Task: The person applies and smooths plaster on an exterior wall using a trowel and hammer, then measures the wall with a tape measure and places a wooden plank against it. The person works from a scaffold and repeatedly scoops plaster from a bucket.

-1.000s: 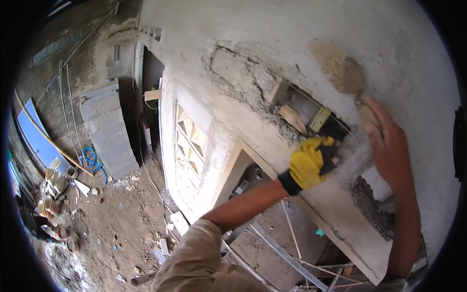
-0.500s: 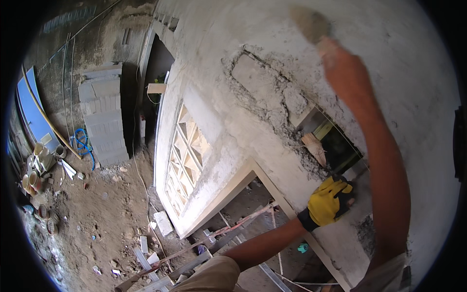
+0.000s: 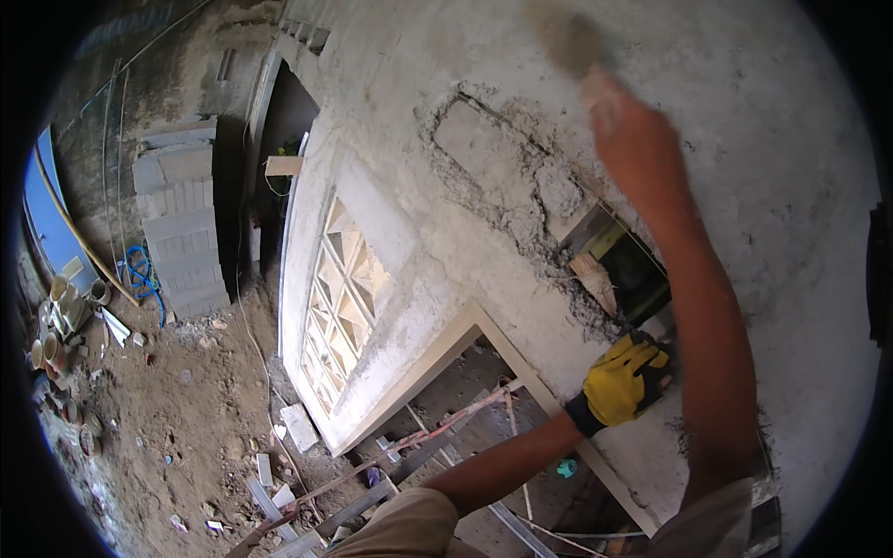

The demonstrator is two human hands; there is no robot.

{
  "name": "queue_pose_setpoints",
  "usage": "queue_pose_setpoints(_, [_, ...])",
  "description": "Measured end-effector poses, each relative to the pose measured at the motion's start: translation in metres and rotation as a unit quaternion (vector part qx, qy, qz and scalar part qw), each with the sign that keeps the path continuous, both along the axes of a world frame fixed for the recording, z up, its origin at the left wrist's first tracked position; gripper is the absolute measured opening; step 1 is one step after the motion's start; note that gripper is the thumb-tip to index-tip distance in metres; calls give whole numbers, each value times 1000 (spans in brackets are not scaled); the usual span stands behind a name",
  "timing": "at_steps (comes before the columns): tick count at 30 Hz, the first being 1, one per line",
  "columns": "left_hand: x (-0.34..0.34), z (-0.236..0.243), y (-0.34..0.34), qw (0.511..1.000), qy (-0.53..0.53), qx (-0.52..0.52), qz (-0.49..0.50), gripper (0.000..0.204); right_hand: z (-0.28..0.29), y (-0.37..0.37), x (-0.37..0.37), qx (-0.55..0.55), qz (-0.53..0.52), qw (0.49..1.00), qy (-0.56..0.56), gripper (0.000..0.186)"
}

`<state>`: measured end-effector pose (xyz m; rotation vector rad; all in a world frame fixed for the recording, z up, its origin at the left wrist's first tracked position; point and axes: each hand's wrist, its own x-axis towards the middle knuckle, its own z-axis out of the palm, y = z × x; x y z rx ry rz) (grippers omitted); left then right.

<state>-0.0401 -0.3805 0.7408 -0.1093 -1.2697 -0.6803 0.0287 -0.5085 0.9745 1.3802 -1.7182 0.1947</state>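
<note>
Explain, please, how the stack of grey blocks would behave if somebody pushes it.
The stack of grey blocks would probably feel heavy and resist a light push, being many bulky pieces. Its upper blocks might slide separately, since layer lines are visible.

A construction site, to judge by the patchy cement-rendered wall [image 3: 791, 223] with a ragged-edged opening [image 3: 646, 286] in it. Gray concrete blocks [image 3: 181, 223] stand stacked nearby, while buckets [image 3: 52, 351], a looped blue hose [image 3: 142, 272] and scattered masonry fragments [image 3: 299, 428] litter bare dirt ground [image 3: 177, 400].
</note>
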Motion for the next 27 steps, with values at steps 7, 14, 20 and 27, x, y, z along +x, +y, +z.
queue_pose_setpoints(7, [6, 5, -5, 999, -25, -19, -12, 25, 37, 70, -10, -22, 30, 999, 16, 39])
queue_pose_setpoints(14, [0, 7, -1, 1000, -15, -14, -20, 24, 28, 95, 23, 0, -91, 990, -112, 40])
queue_pose_setpoints(20, [-9, 0, -3, 997, -50, -59, 21, 33, -10, 91, 1, 60, -104, 991, -65, 45])
queue_pose_setpoints(27, [8, -21, -12, 988, -100, -113, -30, 43, -85, 149, 13, -298, 203, 741, -566, 44])
